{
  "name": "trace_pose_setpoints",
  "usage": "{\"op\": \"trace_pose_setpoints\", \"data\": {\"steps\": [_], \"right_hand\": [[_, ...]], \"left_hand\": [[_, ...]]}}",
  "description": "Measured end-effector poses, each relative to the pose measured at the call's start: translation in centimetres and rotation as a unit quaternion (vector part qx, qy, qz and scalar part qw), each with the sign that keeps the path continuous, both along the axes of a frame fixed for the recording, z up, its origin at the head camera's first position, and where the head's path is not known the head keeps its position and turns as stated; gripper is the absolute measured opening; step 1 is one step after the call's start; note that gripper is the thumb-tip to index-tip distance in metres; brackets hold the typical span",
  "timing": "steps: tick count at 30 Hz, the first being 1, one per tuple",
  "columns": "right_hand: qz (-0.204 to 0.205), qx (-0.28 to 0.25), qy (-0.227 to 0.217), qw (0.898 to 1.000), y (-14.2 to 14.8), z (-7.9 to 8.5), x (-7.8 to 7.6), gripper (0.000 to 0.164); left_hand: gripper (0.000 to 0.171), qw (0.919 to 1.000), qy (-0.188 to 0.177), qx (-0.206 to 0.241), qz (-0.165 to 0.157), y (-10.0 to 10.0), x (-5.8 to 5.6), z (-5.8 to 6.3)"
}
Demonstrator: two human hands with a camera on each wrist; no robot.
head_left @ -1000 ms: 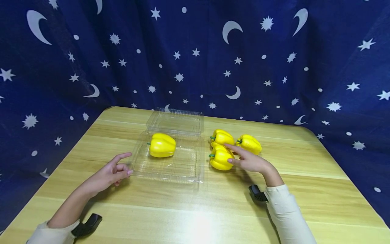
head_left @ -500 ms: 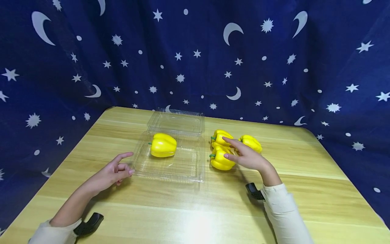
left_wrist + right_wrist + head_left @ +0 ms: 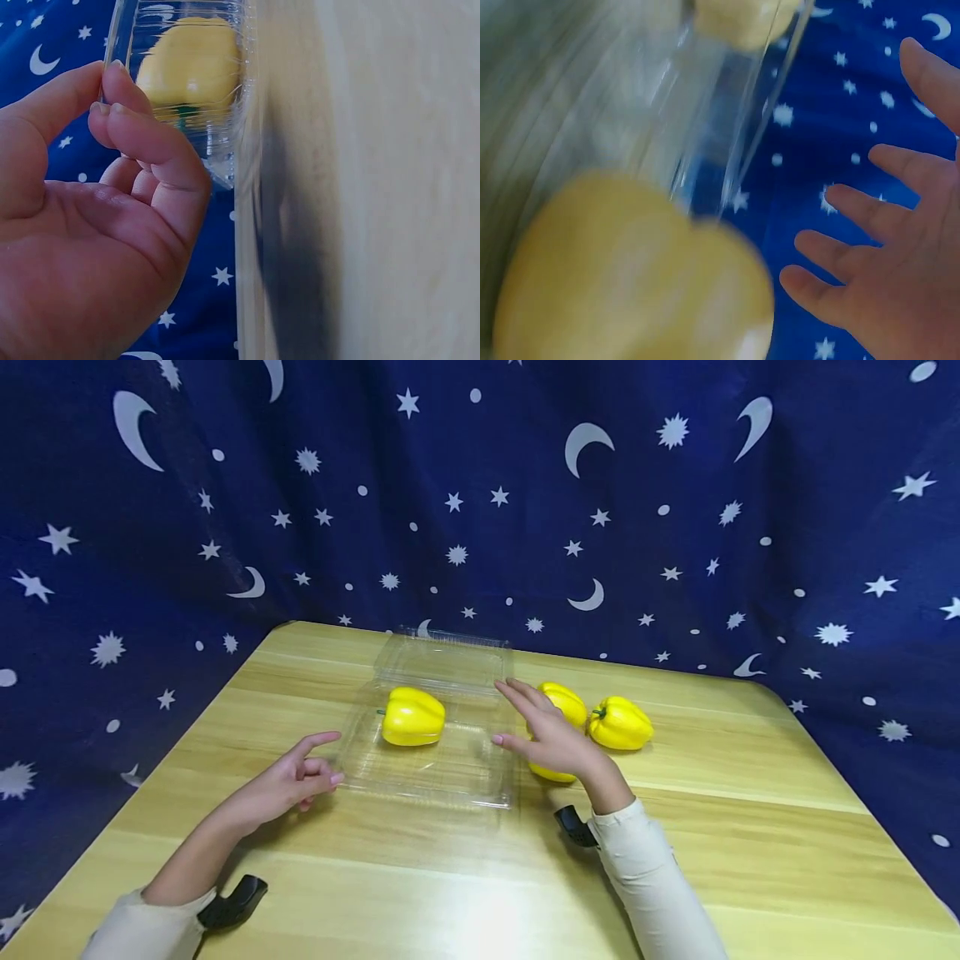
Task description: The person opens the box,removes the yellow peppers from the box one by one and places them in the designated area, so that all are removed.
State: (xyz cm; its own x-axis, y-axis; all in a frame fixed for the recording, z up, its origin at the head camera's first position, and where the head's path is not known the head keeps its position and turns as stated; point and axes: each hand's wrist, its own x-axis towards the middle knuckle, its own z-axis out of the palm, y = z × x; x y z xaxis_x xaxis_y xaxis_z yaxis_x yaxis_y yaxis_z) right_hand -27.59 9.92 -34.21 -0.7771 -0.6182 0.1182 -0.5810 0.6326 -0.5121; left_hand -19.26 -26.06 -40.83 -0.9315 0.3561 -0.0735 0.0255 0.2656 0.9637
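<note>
My left hand (image 3: 288,785) is at the left edge of a clear plastic clamshell container (image 3: 457,793), its lid folded back. In the left wrist view the thumb and fingers pinch the container's rim (image 3: 112,34). One yellow bell pepper (image 3: 414,717) with a green stem lies in the container, toward its left side. My right hand (image 3: 558,739) reaches over the container's right edge with fingers spread and nothing held. Beneath and beside it are two more yellow peppers, a far one (image 3: 567,703) and a near one (image 3: 553,773), both partly hidden.
Another yellow bell pepper (image 3: 621,723) lies to the right of the right hand. The folded-back lid (image 3: 450,662) reaches the table's far edge. A dark blue curtain (image 3: 480,460) with moons and stars hangs behind the wooden table (image 3: 420,877).
My right hand has moved left, from over the pepper group to the container's right edge. The left hand and the peppers stay in place; the head view has shifted slightly.
</note>
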Motion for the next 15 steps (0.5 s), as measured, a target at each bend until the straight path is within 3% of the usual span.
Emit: {"op": "trace_pose_setpoints", "data": {"steps": [9,15], "right_hand": [[0.043,0.001,-0.008,0.999,-4.4,-0.3,-1.3,0.075],[0.078,0.032,-0.008,0.996,-6.3,-0.8,-1.8,0.075]], "left_hand": [[0.070,0.9998,-0.012,-0.008,0.010,0.1,-0.2,0.2],[0.070,0.9999,-0.010,0.003,0.003,0.0,0.0,0.1]]}}
